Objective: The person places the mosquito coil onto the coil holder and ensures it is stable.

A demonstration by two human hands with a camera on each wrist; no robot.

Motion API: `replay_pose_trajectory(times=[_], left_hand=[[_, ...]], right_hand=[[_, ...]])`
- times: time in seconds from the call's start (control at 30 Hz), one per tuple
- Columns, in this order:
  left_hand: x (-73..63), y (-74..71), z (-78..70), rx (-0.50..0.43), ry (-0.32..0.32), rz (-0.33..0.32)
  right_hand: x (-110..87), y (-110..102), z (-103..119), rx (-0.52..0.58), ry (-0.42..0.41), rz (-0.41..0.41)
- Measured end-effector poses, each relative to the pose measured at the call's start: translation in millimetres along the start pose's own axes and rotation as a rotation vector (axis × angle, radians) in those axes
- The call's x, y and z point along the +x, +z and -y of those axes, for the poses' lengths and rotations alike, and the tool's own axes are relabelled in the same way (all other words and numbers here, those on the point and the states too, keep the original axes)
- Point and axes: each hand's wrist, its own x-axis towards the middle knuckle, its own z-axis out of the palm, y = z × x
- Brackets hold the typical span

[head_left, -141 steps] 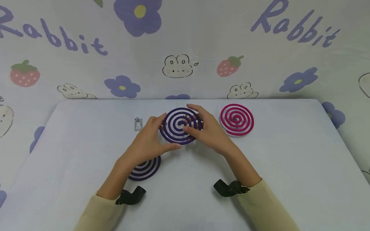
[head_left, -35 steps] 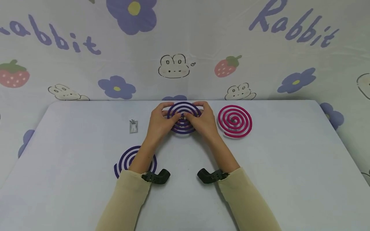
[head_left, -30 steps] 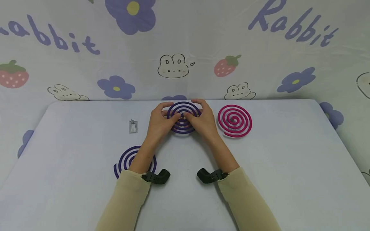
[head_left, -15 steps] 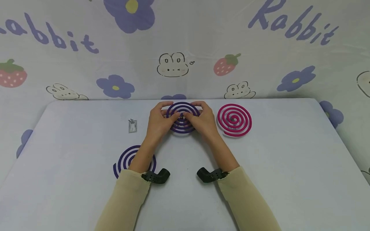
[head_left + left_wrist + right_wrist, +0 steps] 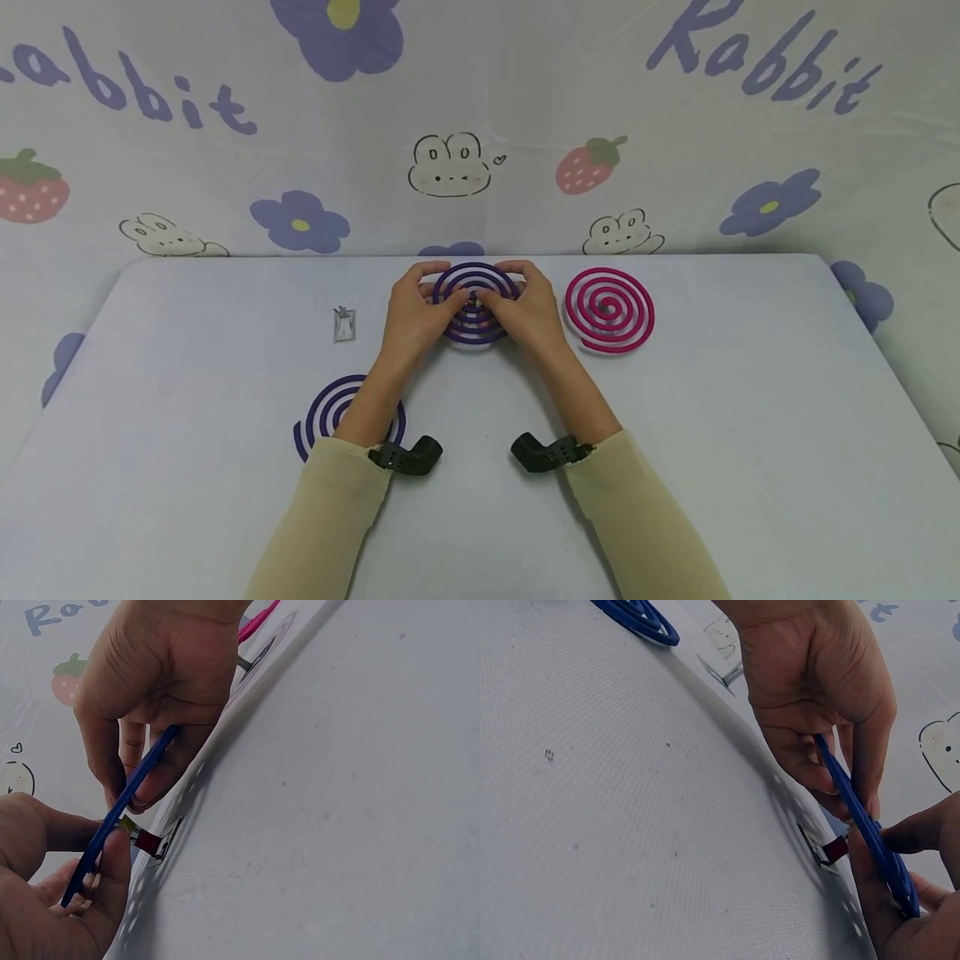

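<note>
In the head view my left hand (image 5: 416, 312) and right hand (image 5: 527, 310) hold opposite sides of a dark blue mosquito coil (image 5: 140, 776). Both thumbs meet at its centre, with other fingers around the rim and behind it. The coil is tilted, and both wrist views show it edge-on above the table. Under its middle is a small metal coil stand (image 5: 836, 849) with a dark red part, its flat base at the tabletop. The fingers hide where coil and stand meet.
A pink mosquito coil (image 5: 611, 310) sits to the right on its own support. A second dark blue coil (image 5: 310, 419) lies partly under my left forearm. Another metal stand (image 5: 344, 325) is left of my hands on the white table (image 5: 750, 417), against a printed curtain (image 5: 525, 83).
Since the oldest frame, the coil has moved farther back and both hands have come closer together, the left thumb shifting from the rim to the centre. Over the last second the hands barely move.
</note>
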Motion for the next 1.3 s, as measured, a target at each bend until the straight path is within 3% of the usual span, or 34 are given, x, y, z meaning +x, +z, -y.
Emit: replay_pose_trajectory(times=[1.07,1.3], left_hand=[[1.8,4.2,0.4,-0.021,0.005,-0.013],[1.5,4.1,0.8,-0.023,-0.02,-0.016]], right_hand=[[0.5,0.7,0.5,0.048,-0.009,-0.003],[-0.7,1.6,0.1,0.05,0.003,0.002]])
